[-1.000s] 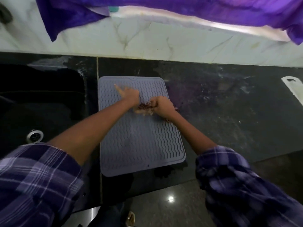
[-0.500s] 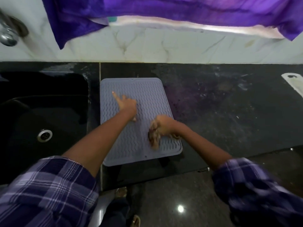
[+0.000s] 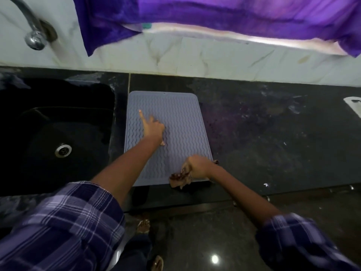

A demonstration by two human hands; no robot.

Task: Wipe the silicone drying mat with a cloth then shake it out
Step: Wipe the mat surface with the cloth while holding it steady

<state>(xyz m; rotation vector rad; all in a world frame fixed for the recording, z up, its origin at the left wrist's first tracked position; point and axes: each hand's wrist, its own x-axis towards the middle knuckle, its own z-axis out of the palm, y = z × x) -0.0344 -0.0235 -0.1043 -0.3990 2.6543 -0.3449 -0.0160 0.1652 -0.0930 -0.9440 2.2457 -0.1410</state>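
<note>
The mat (image 3: 181, 118) lies flat on the dark tabletop (image 3: 273, 137), its left edge just beside the sink (image 3: 48, 133) and its far edge short of the white marbled wall (image 3: 195, 59). To its right the tabletop runs on as a wide open stretch of speckled, smeared stone, with only a white object (image 3: 353, 103) at the far right edge of view. The mat's near edge sits close to the tabletop's front lip.

The left hand (image 3: 154, 129) rests on the middle of the mat, forefinger stretched straight toward the far left corner, thumb spread, holding nothing. The right hand (image 3: 197, 167) is at the mat's near right corner, fingers curled tight round a crumpled cloth (image 3: 179, 178) that spills over the near edge.

The mat is a grey-lilac rounded rectangle, ribbed with wavy ridges inside a smooth raised border. The cloth is brownish and patterned. A chrome tap (image 3: 33, 36) curves above the black sink with its steel drain (image 3: 62, 150). Purple fabric (image 3: 214, 12) hangs along the top.
</note>
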